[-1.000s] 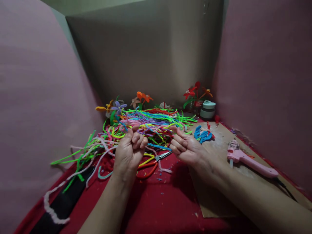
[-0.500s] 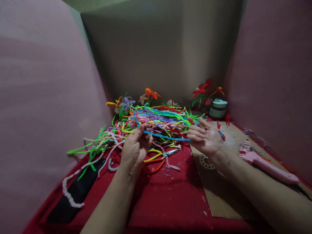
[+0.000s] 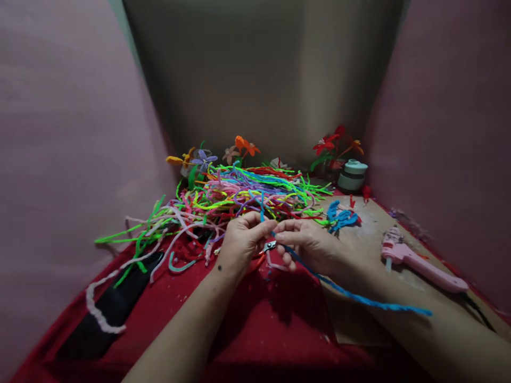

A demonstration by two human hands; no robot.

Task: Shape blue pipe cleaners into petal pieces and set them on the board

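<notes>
A blue pipe cleaner (image 3: 347,293) runs between both hands, its long free end lying across my right forearm and a short end sticking up above my left fingers. My left hand (image 3: 245,239) pinches it between thumb and forefinger. Close beside, my right hand (image 3: 305,242) is closed on the same pipe cleaner with thumb and forefinger. Scissors (image 3: 270,246) lie on the red cloth below the hands, mostly hidden by them. Beyond the hands spreads a heap of many-coloured pipe cleaners (image 3: 255,186). A looped blue pipe-cleaner piece (image 3: 340,217) rests to the right of my right hand.
A pink glue gun (image 3: 423,266) lies on the brown board (image 3: 383,223) at right. A black flat object (image 3: 107,314) is on the red cloth (image 3: 167,319) at left. Pipe-cleaner flowers (image 3: 247,144) and a lidded teal container (image 3: 353,175) stand at the back.
My right hand has moved left, close to my left hand, and turned from half-open fingers to a pinch. The pipe cleaner's long end now trails right. The looped blue piece shows more fully.
</notes>
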